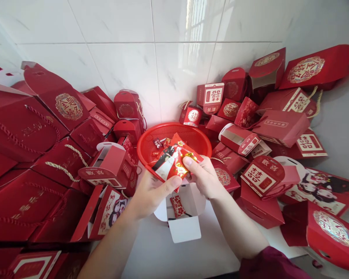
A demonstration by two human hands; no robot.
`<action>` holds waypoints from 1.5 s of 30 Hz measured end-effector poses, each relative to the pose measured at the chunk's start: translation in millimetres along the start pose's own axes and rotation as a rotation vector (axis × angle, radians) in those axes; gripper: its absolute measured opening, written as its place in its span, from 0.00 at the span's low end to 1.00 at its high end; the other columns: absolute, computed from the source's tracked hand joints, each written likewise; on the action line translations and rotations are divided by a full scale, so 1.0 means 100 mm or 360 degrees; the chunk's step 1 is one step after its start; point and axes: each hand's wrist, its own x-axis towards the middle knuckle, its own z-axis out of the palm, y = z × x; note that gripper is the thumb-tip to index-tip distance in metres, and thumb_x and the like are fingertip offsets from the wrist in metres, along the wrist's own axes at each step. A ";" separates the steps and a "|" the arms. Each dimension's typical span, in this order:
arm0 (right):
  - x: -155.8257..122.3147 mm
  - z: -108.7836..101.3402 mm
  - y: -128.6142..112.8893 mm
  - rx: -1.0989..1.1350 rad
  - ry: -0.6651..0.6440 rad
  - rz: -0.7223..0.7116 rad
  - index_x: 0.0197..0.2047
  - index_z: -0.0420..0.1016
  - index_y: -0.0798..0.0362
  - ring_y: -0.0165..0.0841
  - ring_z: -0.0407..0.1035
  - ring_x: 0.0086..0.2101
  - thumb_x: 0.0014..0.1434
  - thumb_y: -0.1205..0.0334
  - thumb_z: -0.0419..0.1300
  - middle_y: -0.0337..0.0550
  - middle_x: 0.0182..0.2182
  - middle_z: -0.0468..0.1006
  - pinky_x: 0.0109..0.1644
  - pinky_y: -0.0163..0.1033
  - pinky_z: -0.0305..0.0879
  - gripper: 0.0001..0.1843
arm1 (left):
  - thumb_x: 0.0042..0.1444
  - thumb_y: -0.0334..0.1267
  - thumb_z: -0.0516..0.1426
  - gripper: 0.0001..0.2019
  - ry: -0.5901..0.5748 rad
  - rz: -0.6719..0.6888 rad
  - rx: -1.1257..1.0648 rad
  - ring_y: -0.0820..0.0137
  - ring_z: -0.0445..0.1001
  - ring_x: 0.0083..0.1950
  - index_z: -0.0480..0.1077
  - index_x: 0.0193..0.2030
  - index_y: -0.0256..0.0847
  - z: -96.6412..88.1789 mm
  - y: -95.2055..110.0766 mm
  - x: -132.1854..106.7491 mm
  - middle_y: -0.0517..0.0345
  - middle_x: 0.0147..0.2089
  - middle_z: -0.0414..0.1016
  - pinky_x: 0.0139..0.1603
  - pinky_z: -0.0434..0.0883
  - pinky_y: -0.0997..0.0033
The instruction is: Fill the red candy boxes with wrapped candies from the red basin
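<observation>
I have both hands up in the middle of my view, the left hand (pixel 151 193) and the right hand (pixel 203 176) together pinching a bunch of wrapped packets (pixel 180 164). Both thumbs press from above; the other fingers are mostly hidden, so I can't tell how each one sits. The packets are in front of the red basket (pixel 199 136), which has small sweets (pixel 157 143) in it, and above the open box (pixel 193 199) on the white surface (pixel 152 248). One small red packet (pixel 178 206) lies inside that box.

I judge the step in hand to be gripping and arranging the bunch. From here, I'd say the next move calls for keeping the slick wrappers firmly pinched and staying clear of the basket's rim and the box's flaps.
</observation>
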 end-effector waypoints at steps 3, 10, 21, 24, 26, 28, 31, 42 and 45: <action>0.01 0.03 -0.06 0.0013 -0.0095 0.0016 0.23 0.74 0.53 0.32 0.67 0.25 0.69 0.45 0.51 0.42 0.21 0.74 0.34 0.38 0.67 0.28 | 0.58 0.49 0.62 0.12 -0.0054 -0.0089 0.0020 0.70 0.72 0.25 0.77 0.36 0.42 0.02 0.02 -0.02 0.57 0.26 0.76 0.27 0.72 0.70; 0.02 0.10 -0.08 -0.0114 -0.0115 -0.0152 0.20 0.72 0.54 0.28 0.66 0.23 0.71 0.46 0.47 0.43 0.23 0.77 0.31 0.34 0.64 0.32 | 0.61 0.47 0.60 0.16 -0.0006 -0.0023 -0.0056 0.71 0.69 0.27 0.75 0.27 0.40 -0.02 -0.06 0.00 0.56 0.25 0.74 0.28 0.69 0.71; 0.03 0.03 0.02 -0.0032 -0.0282 -0.0083 0.26 0.73 0.55 0.25 0.64 0.20 0.70 0.49 0.51 0.41 0.24 0.78 0.27 0.32 0.62 0.26 | 0.61 0.47 0.60 0.15 0.0005 -0.0017 -0.0075 0.72 0.71 0.27 0.75 0.28 0.39 -0.02 -0.08 0.02 0.56 0.26 0.74 0.25 0.68 0.73; 0.02 0.04 0.01 0.0037 -0.0311 -0.0076 0.26 0.71 0.54 0.25 0.65 0.21 0.71 0.49 0.50 0.41 0.23 0.76 0.28 0.33 0.65 0.26 | 0.62 0.48 0.59 0.16 -0.0027 -0.0005 0.0015 0.74 0.69 0.25 0.74 0.28 0.38 -0.03 -0.08 0.01 0.57 0.26 0.74 0.24 0.67 0.75; 0.01 0.06 0.00 0.0084 -0.0275 -0.0083 0.27 0.71 0.54 0.27 0.69 0.23 0.70 0.48 0.52 0.41 0.24 0.74 0.27 0.33 0.66 0.24 | 0.62 0.48 0.59 0.17 -0.0061 -0.0017 0.0075 0.75 0.68 0.24 0.75 0.28 0.38 -0.03 -0.06 0.02 0.57 0.25 0.74 0.24 0.66 0.75; -0.01 0.06 -0.01 0.0080 -0.0181 -0.0103 0.30 0.72 0.53 0.30 0.71 0.24 0.68 0.48 0.55 0.41 0.25 0.74 0.25 0.34 0.66 0.20 | 0.61 0.50 0.59 0.19 -0.0090 -0.0036 0.0134 0.74 0.68 0.24 0.75 0.27 0.37 -0.02 -0.04 0.02 0.57 0.23 0.73 0.25 0.67 0.74; -0.04 0.05 -0.03 -0.0126 0.0074 -0.0191 0.31 0.74 0.51 0.32 0.71 0.25 0.65 0.47 0.58 0.41 0.24 0.74 0.27 0.37 0.68 0.18 | 0.59 0.49 0.61 0.18 -0.0111 -0.0006 0.0149 0.71 0.71 0.26 0.75 0.24 0.38 0.00 0.00 0.02 0.57 0.23 0.74 0.31 0.70 0.71; -0.01 0.08 -0.01 -0.0080 -0.0014 -0.0109 0.26 0.76 0.51 0.33 0.72 0.25 0.66 0.41 0.55 0.42 0.22 0.76 0.28 0.37 0.69 0.26 | 0.54 0.42 0.65 0.15 -0.0061 -0.0011 -0.0068 0.71 0.73 0.26 0.75 0.20 0.39 0.00 0.03 0.03 0.58 0.22 0.75 0.31 0.73 0.72; -0.01 0.05 0.00 -0.0114 -0.0073 0.0005 0.27 0.75 0.52 0.33 0.72 0.24 0.65 0.37 0.52 0.43 0.23 0.77 0.26 0.37 0.67 0.29 | 0.51 0.39 0.68 0.11 -0.0041 -0.0039 -0.0051 0.73 0.72 0.25 0.75 0.22 0.39 0.01 0.02 0.02 0.60 0.23 0.75 0.28 0.71 0.74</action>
